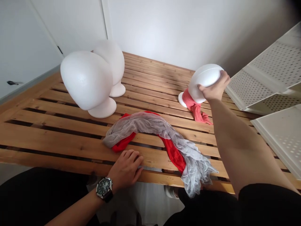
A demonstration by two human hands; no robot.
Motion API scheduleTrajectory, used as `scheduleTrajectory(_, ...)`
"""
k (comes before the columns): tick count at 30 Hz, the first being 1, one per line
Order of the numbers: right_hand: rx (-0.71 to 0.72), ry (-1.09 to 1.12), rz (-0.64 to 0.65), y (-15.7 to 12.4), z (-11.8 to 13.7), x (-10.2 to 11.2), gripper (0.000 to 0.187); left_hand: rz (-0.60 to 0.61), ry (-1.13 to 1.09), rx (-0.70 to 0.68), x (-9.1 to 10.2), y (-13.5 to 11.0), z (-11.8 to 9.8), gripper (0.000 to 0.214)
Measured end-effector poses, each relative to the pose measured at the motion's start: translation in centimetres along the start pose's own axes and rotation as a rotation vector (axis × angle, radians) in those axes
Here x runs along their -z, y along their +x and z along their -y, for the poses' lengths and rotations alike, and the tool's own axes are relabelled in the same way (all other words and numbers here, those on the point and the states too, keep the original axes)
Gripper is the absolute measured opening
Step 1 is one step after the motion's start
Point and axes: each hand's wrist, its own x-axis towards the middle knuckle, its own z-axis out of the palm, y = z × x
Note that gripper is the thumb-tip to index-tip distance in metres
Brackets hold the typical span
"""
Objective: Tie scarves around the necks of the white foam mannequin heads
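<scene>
Resting flat on the slatted wooden desk (47,131), left hand (127,168) grasps nothing, beside the grey-and-red scarves (162,138). Right hand (215,88) grips the tilted white foam mannequin head (203,81), coral scarf (196,110) at its neck; it could topple, seemingly off-balance.

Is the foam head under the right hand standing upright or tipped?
Tipped: the foam head leans, its base lifted toward the camera, right hand gripping its top, coral scarf around the neck.
</scene>
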Motion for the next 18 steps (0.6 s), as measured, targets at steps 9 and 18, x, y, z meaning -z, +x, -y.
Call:
scheduleTrajectory(9, 0.098, 0.027, 0.16, 3.7, -1.7, -1.5, 0.094, 0.007, 0.023, 0.003, 0.1, 0.1, -0.1, 0.028)
scheduleTrajectory(18, 0.124, 0.021, 0.113, 4.6, -1.3, 2.2, 0.094, -0.006, 0.043, -0.007, 0.2, 0.0, -0.2, 0.027)
